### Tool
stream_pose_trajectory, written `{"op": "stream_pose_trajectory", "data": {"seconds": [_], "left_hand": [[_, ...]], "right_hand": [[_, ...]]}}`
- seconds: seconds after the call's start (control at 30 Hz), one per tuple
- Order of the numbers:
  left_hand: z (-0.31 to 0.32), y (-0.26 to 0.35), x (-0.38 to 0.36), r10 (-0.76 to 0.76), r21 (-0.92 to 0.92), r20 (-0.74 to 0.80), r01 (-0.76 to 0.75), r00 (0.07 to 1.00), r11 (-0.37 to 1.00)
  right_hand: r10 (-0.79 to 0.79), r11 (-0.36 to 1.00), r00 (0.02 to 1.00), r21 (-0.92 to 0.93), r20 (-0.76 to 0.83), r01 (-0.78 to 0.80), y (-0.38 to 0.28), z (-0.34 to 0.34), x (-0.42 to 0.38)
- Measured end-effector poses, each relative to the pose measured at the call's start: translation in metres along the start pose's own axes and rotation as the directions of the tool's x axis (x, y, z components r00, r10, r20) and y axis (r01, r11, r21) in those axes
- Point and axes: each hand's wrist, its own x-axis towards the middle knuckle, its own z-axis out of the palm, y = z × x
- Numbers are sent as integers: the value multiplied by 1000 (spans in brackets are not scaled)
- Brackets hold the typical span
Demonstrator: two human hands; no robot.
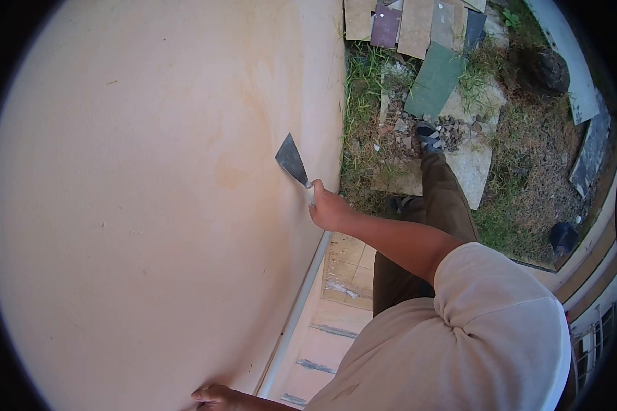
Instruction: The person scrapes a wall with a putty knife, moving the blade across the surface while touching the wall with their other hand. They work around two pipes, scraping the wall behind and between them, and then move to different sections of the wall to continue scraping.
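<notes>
My right hand is closed around the pale handle of a putty knife, thumb along the handle near the blade. The flat grey metal blade widens toward its tip and overlaps the peach-painted wall in this view. Yellowish stains and faint marks show on the paint around it. At the bottom edge of the frame, my left hand is at the wall, with a thumb stretched out and the rest partly cut off.
A pale pipe runs along the wall's base, beside tiled steps. Grass, rubble and loose tiles, including a green tile, lie around my feet. A dark stump-like object stands at the upper right.
</notes>
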Motion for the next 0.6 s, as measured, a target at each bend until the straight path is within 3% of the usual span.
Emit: {"op": "stream_pose_trajectory", "data": {"seconds": [0.17,0.23,0.27,0.33,0.43,0.47,0.53,0.6], "left_hand": [[-11,5,6,51,-16,54,-50,997,999],[-6,5,7,27,-25,32,-26,999,999],[-4,5,7,1,-33,10,-1,1000,999],[-3,9,7,-49,-41,11,50,999,998],[4,18,6,-139,-71,-2,138,990,988],[3,18,7,-165,-78,5,165,986,983],[1,19,7,-159,-72,3,159,987,985],[5,22,8,-158,-77,-12,157,987,985]], "right_hand": [[-63,994,989,79,-133,74,-49,-34,13],[-190,980,958,15,-215,198,-51,-37,13],[-192,980,958,13,-215,200,-38,-33,10],[-42,999,999,-11,-27,42,-2,-20,3],[-36,999,999,-9,22,36,-14,-35,4],[-23,1000,999,-5,27,23,-30,-44,2],[-180,981,973,51,-146,189,-69,-68,13],[-192,979,970,35,-147,200,-65,-68,15]]}}
